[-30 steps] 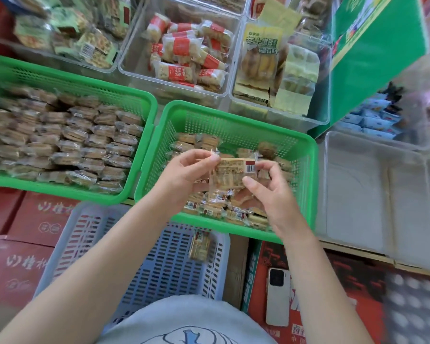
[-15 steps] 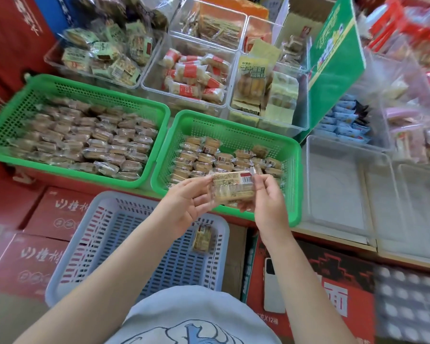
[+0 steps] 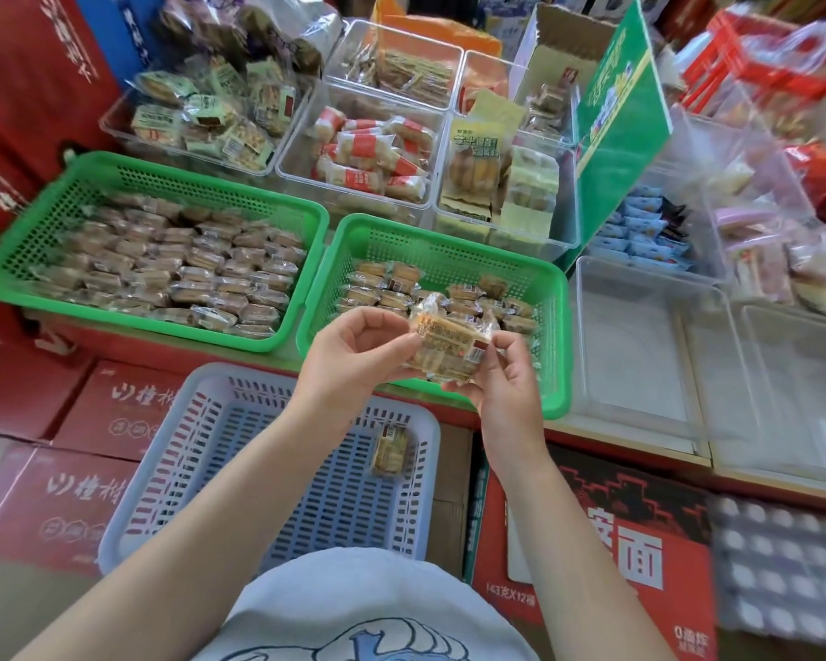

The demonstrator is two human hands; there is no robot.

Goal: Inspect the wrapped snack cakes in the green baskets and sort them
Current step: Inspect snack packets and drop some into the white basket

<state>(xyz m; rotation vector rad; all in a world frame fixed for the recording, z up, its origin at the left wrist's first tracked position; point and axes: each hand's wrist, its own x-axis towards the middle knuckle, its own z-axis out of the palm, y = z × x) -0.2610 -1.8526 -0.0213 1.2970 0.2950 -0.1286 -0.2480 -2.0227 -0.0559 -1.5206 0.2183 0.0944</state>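
Observation:
Both hands hold one wrapped snack cake above the near edge of the right green basket. My left hand pinches its left end and my right hand pinches its right end. The cake is brown in clear wrap with a red label, tilted. Several cakes lie in the right basket. The left green basket is packed with rows of the same cakes. One cake lies in the blue basket below.
Clear bins of other wrapped snacks stand behind the green baskets, with a green sign to the right. Clear bins with nothing in them sit to the right. Red cartons and an egg tray lie below.
The cake has tilted and turned between my hands, which came slightly toward me over the basket's near edge. The view has pulled back and shows more of the shelf.

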